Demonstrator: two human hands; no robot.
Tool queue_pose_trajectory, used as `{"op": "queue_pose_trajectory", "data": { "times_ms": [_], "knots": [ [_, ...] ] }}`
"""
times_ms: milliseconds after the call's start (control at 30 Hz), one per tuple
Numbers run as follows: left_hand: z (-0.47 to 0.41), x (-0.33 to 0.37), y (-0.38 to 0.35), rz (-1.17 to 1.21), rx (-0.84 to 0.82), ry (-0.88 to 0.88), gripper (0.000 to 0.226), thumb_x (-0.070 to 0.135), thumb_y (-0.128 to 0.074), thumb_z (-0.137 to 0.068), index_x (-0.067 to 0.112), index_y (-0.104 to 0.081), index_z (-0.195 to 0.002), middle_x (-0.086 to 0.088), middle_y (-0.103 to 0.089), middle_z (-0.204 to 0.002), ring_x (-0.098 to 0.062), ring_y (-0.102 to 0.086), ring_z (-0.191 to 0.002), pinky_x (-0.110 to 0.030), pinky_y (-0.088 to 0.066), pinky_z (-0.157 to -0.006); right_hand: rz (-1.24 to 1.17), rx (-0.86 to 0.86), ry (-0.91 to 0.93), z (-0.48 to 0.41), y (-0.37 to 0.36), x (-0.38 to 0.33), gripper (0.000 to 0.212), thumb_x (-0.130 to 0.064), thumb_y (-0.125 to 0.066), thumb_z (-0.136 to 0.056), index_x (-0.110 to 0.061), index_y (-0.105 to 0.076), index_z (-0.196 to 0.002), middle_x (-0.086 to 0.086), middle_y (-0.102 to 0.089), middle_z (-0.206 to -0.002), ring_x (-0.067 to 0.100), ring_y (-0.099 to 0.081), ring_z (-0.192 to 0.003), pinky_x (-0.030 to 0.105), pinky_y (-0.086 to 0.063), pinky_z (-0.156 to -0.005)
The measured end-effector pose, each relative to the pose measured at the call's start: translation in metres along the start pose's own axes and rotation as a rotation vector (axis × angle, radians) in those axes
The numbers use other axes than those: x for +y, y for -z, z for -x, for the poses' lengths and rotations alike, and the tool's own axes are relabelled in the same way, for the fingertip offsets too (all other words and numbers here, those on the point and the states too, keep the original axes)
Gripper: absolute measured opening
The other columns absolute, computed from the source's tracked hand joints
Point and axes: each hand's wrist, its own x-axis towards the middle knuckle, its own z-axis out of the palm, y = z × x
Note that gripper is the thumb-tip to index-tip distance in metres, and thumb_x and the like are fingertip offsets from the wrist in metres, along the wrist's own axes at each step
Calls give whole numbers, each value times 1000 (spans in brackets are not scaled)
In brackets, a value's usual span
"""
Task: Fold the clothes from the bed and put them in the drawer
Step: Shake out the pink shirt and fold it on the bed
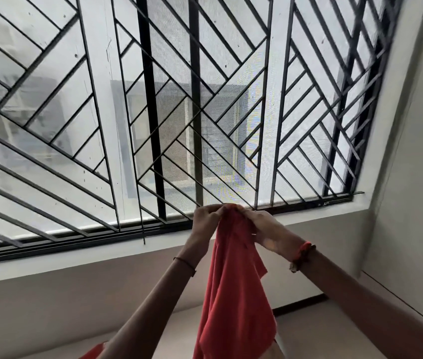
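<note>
Two hands are up in front of me, and both have the red garment by its top edge. My left hand and my right hand sit close together, nearly touching, fingers curled and pinching the bunched cloth between them. The rest hangs straight down between my forearms in loose folds, touching nothing else that I can see, with the barred window behind it. Neither the bed nor the drawer is in view from here.

I judge the cloth thin, soft and light. It drapes limp and keeps no shape of its own. It is unlikely to slide out of a pinch, but it will sag and twist wherever I am not holding it, so this gathered hold in the middle is a poor one for folding. I would work my fingers apart along the top edge until each hand has a corner or shoulder and the piece hangs flat. The red wristband on my right arm might snag the fabric.
</note>
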Motion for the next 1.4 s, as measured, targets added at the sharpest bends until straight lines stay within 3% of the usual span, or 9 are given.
{"op": "queue_pose_trajectory", "data": {
  "times_ms": [167,367,533,633,800,933,1067,1200,1400],
  "knots": [
    [1,-3,7,-3,-45,-19,20,10,-63,-87,-2,-71,-101,3,-71,-77,1,-61,-70,-12,-46,-67,-80,-91,88,-1,6,4,19,-17,-49,-96,-12,-64,-86,-3,-63,-67,7,-58,-64,21,-46,-59],
    [4,-6,7,13,-160,-51,25,12,-64,-87,-4,-69,-105,-12,-71,-101,-9,-64,-90,-19,-49,-85,-244,-74,122,-11,6,7,24,-10,-41,-98,-3,-63,-89,5,-67,-72,11,-64,-60,21,-53,-58],
    [5,-15,6,-87,-121,-96,19,12,-59,-91,-3,-68,-98,10,-66,-71,8,-57,-66,-10,-45,-68,-295,-54,113,-13,5,7,27,-8,-38,-98,0,-62,-88,7,-69,-67,12,-66,-57,21,-55,-56],
    [10,-32,11,-177,-161,-95,16,10,-56,-92,4,-67,-102,14,-68,-73,5,-57,-71,-19,-47,-75,-329,-21,91,-13,10,2,28,-10,-39,-99,-2,-60,-83,7,-69,-61,13,-66,-53,23,-56,-52],
    [21,-44,15,-227,-319,-41,17,2,-57,-90,5,-63,-105,20,-67,-65,11,-55,-63,-9,-43,-65,-270,-8,69,-15,21,-8,24,-12,-41,-98,-5,-59,-85,4,-68,-62,11,-65,-55,22,-55,-56],
    [18,-37,14,-257,-310,-69,22,0,-58,-89,9,-63,-108,21,-66,-63,14,-53,-62,-8,-41,-68,-204,1,73,-15,27,-14,23,-10,-42,-97,-2,-61,-86,4,-68,-62,10,-65,-54,20,-55,-54],
    [20,-30,9,-201,-253,-92,12,3,-63,-87,10,-66,-96,10,-65,-79,10,-57,-68,-13,-45,-74,-159,-9,92,-11,30,-20,21,-9,-42,-97,-2,-59,-87,5,-66,-62,11,-64,-53,21,-54,-53],
    [27,-25,-3,-101,-281,-81,16,5,-66,-84,12,-64,-98,17,-69,-70,8,-60,-70,-9,-47,-71,-103,-21,104,-6,29,-23,31,-8,-40,-98,0,-59,-77,7,-65,-56,12,-62,-47,21,-52,-47],
    [38,-22,-13,-100,-296,-69,12,10,-59,-91,5,-70,-94,16,-66,-63,9,-56,-63,-8,-44,-63,-15,-4,112,-10,35,-21,24,-12,-42,-98,-2,-59,-84,9,-62,-67,12,-61,-52,22,-52,-53]
  ]
}}
